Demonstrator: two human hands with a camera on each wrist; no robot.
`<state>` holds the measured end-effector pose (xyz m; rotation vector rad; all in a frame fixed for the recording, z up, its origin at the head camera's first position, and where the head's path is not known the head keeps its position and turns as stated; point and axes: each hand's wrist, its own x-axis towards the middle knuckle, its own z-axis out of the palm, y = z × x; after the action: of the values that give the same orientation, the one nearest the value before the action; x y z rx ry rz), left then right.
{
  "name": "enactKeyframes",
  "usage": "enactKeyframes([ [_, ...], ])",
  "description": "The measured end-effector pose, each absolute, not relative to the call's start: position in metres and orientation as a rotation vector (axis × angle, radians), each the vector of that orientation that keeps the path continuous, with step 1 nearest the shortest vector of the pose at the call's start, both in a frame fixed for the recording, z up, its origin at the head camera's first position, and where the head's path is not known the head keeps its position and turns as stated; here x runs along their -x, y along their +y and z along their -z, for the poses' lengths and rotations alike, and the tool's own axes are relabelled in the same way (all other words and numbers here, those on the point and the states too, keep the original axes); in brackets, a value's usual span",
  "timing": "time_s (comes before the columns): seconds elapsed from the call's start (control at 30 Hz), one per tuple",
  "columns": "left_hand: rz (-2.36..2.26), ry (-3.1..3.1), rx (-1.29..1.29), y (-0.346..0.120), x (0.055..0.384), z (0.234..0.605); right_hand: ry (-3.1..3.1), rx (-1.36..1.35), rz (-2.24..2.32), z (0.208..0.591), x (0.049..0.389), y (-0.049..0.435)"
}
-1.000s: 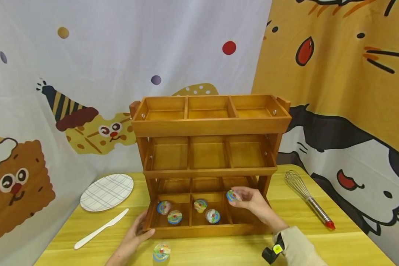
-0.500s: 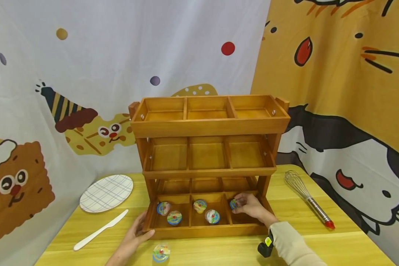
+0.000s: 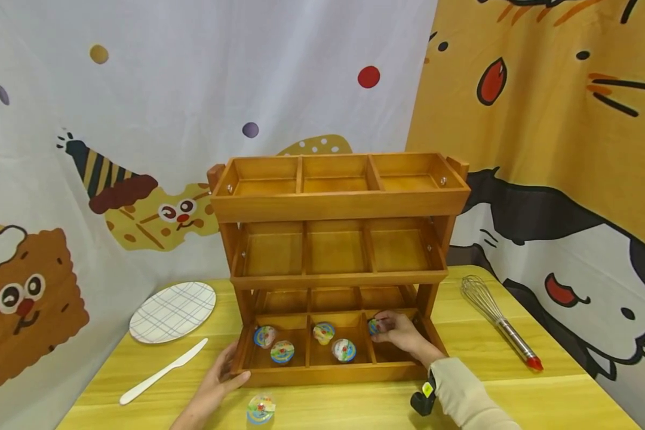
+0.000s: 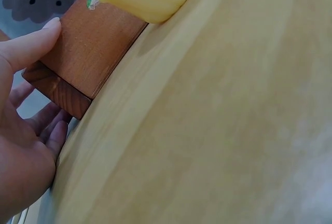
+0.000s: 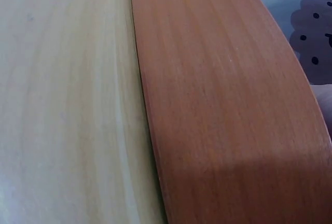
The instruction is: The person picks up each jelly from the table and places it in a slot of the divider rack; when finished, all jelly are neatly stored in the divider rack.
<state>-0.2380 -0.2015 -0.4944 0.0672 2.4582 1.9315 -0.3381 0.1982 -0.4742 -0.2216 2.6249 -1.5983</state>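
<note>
A three-tier wooden rack stands on the table. At the bottom tray's front left corner, my left hand grips the wood, thumb at the front and fingers round the side. My right hand pinches a small jelly cup inside the bottom tray's right compartment. Two jelly cups sit in the left compartment and two more cups in the middle one. Another jelly cup, yellow in the left wrist view, rests on the table before the rack. In the right wrist view only the tray's front wall and tabletop show clearly.
A white checked plate and a white knife lie left of the rack. On its right is a whisk with a red-tipped handle. Printed curtains hang behind and at the sides.
My right hand has lowered the jelly cup from above the divider into the right compartment, then shifted slightly left with it. The left hand stays at the corner.
</note>
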Motion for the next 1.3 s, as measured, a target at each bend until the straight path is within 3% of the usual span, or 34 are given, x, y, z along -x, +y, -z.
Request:
enactKeyframes([
  [0.3,-1.914,2.461,-0.077,-0.199,0.237,0.492,2.689,0.122,1.623,0.465,0.326,0.201],
  [0.5,-1.919,2.473,-0.083,-0.204,0.240,0.496,2.825,0.085,1.638,0.436,0.306,0.183],
  [0.8,-1.916,2.491,-0.084,-0.200,0.239,0.493,2.193,0.554,1.941,0.409,0.254,0.116],
  [0.97,-1.910,2.509,-0.098,-0.199,0.241,0.493,2.009,0.712,1.882,0.425,0.228,0.070],
  [1.3,-1.899,2.485,-0.087,-0.201,0.239,0.495,2.051,0.655,1.738,0.476,0.217,0.009],
])
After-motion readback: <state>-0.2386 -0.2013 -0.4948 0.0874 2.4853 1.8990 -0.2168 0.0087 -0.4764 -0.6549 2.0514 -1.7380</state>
